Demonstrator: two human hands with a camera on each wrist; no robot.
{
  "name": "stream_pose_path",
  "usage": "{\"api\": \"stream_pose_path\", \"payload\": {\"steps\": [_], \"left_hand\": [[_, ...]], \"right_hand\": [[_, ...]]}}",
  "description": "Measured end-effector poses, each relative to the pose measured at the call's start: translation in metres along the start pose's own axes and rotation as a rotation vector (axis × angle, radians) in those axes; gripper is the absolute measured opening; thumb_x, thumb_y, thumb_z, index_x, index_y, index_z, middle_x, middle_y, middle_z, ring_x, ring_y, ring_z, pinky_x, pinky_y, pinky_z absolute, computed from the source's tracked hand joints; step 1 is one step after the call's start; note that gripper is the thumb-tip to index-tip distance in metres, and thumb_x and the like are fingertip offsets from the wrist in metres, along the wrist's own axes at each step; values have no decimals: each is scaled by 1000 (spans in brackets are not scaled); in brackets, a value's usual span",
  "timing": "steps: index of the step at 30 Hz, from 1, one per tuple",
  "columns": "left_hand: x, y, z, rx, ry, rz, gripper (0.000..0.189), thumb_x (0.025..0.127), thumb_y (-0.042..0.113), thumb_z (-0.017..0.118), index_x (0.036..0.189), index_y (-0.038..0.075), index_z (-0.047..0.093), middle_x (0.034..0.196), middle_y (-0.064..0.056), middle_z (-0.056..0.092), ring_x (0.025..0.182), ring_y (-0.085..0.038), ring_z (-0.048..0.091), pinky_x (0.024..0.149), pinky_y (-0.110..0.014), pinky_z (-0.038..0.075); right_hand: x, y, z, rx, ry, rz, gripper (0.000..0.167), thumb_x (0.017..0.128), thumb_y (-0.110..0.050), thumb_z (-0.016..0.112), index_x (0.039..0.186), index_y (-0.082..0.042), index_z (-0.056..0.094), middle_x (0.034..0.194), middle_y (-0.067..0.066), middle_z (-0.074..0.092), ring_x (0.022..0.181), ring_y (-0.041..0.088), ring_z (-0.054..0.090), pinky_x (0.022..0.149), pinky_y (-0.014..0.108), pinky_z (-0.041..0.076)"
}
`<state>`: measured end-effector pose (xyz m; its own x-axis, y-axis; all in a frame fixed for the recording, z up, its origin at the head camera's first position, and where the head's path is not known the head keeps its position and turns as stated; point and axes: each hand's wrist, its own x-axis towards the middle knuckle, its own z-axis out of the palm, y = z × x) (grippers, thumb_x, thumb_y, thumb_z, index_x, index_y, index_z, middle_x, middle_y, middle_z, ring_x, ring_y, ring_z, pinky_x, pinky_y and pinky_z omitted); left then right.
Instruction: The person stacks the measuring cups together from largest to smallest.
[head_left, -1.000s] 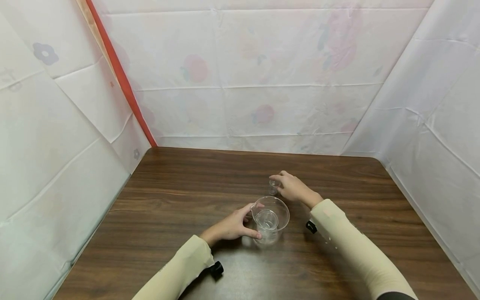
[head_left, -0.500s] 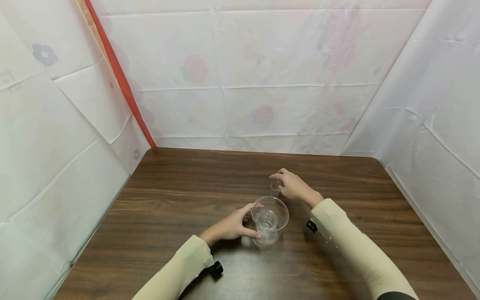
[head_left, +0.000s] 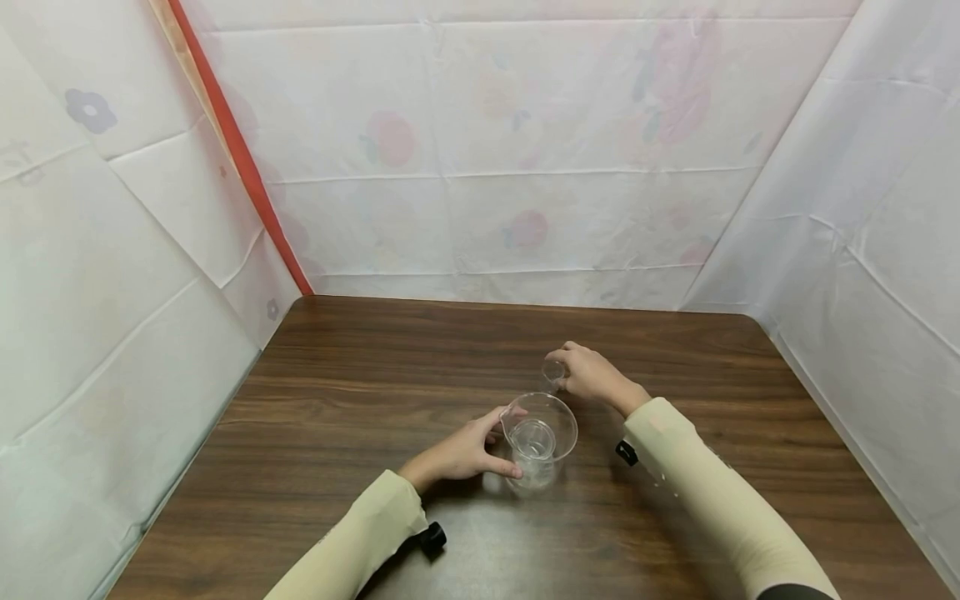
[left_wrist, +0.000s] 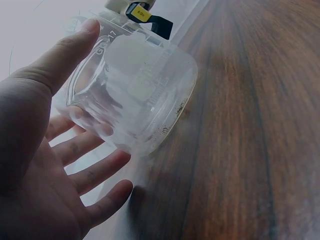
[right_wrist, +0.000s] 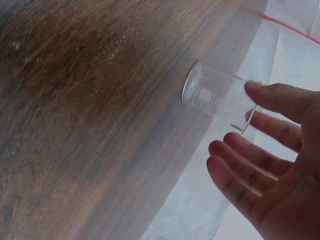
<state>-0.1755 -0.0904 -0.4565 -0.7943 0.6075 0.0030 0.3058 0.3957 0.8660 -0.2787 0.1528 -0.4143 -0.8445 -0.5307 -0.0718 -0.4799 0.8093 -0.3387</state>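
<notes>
A large clear glass beaker [head_left: 562, 458] with a spout stands on the wooden table, and a smaller glass beaker [head_left: 532, 442] sits inside it. My left hand [head_left: 472, 450] holds the large beaker from the left, thumb on the near side and fingers around the far side. Printed marks show on the glass [left_wrist: 150, 90] in the left wrist view. Just behind it, my right hand [head_left: 592, 377] pinches a small clear beaker [right_wrist: 215, 92] near its rim, between thumb and index finger. The other fingers stay off the glass. Whether its base touches the table, I cannot tell.
The brown wooden table [head_left: 360, 350] reaches back to a white patterned cloth [head_left: 480, 225], with more cloth along both sides. A red strip [head_left: 240, 150] runs down the back left corner. Black wrist devices [head_left: 432, 539] sit under both sleeves.
The small beaker has shifted slightly right along with my right hand, and its tilt looks a little different. My left hand and the large beaker have stayed in place.
</notes>
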Motion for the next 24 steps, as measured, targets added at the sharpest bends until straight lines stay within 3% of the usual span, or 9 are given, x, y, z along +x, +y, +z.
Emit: {"api": "stream_pose_path", "payload": {"steps": [4, 10, 17, 24], "left_hand": [[0, 0, 0, 3, 2, 5, 78, 79, 31, 81, 145, 19, 40, 139, 0, 57, 123, -20, 56, 103, -43, 46], [-1, -1, 1, 7, -1, 3, 79, 79, 33, 81, 145, 20, 40, 140, 2, 56, 123, -19, 56, 105, -43, 45], [0, -2, 1, -1, -7, 7, 80, 78, 32, 82, 145, 20, 40, 142, 3, 55, 128, -15, 54, 111, -38, 40], [0, -1, 1, -14, 1, 32, 80, 79, 31, 82, 146, 15, 40, 143, -1, 53, 127, -21, 55, 109, -41, 43]], "right_hand": [[0, -1, -1, -10, -1, 23, 50, 88, -23, 73, 133, -8, 58, 124, 14, 56, 92, 24, 62, 80, 41, 53], [0, -1, 1, 8, -11, -41, 49, 87, -14, 73, 132, -6, 59, 124, 15, 57, 92, 24, 62, 80, 42, 53], [0, 0, 3, -10, 4, 8, 43, 89, -19, 71, 128, -4, 61, 122, 14, 58, 97, 27, 63, 84, 44, 53], [1, -1, 1, -5, 28, 9, 45, 87, -18, 73, 128, -3, 61, 117, 14, 59, 92, 26, 62, 81, 43, 53]]}}
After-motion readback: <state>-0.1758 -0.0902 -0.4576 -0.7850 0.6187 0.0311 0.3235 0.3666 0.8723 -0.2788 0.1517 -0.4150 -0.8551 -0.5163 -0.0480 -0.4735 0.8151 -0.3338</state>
